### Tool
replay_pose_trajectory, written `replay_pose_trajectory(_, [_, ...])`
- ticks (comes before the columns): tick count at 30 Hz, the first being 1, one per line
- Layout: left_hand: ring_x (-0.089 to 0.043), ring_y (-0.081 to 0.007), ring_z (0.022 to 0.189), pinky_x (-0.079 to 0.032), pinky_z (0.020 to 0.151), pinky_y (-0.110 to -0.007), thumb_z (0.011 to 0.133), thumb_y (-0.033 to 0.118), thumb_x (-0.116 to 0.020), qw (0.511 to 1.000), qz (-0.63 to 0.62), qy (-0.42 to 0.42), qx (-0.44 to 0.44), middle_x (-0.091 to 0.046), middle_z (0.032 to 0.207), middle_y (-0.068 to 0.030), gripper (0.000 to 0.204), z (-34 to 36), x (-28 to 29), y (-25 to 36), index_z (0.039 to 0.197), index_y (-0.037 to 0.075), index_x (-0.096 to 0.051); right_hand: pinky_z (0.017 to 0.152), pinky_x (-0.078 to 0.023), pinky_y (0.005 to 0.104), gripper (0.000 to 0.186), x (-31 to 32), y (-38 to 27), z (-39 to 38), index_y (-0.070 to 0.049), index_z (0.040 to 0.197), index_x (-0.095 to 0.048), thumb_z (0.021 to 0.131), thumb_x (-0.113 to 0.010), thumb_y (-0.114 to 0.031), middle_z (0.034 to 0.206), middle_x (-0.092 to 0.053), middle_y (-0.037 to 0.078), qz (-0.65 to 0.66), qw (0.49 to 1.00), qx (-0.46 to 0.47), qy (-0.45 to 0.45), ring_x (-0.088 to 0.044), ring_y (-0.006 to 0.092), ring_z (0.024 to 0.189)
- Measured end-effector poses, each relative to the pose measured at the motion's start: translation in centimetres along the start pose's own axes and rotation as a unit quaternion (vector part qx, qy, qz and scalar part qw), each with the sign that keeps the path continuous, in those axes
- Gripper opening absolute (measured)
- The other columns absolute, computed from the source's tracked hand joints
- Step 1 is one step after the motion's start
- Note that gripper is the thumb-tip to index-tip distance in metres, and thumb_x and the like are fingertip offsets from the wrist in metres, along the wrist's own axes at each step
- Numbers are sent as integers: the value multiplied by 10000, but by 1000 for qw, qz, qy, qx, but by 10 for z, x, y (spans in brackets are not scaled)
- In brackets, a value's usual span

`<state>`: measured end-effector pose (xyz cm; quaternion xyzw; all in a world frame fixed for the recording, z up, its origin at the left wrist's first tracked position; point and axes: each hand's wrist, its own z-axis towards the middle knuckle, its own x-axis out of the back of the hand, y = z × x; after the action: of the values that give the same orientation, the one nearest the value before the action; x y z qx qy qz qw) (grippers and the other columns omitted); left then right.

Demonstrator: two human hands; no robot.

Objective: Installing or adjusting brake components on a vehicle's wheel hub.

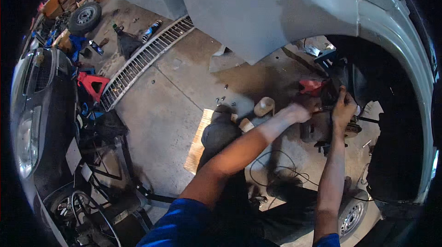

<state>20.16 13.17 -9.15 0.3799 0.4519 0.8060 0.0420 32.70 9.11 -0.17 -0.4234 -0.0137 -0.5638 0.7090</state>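
Both my arms reach into the wheel well of a grey car, at the dark brake and suspension parts [352,130]. My left hand [301,111] is curled beside a greyish-brown rounded part [311,128]; its fingertips are blurred and partly hidden. My right hand [344,110] is closed just to the right of it, thumb upward, above the same parts. What either hand grips is too small and dark to make out. Behind my hands stands a red piece [312,86], its lower part hidden.
The grey fender [276,12] arches overhead. On the concrete lie a beige cup-like container [264,106], several small metal pieces [223,99], corrugated cardboard [199,141] and a looping black cable [294,169]. A wheel [353,218] lies at lower right. A floor grate [147,56] and second car [30,132] are left.
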Motion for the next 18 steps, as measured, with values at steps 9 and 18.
replay_pose_trajectory(9, [-566,-366,961,-440,804,-447,864,187,-504,994,-2,70,-90,-598,1001,-202,204,0,-25,-13,996,57,-587,502,-328,350,454,3,13,3,107,723,-565,922,-550,-302,546,-443,98,16,999,15,-34,-366,129,557])
replay_pose_trajectory(18, [-519,-389,1055,-414,892,-451,884,188,-500,999,-30,-8,-27,-556,1122,-215,282,-7,-3,5,1123,44,-540,527,-331,357,453,5,-4,-3,101,774,-605,922,-541,-322,538,-435,90,25,999,46,4,-357,166,551])
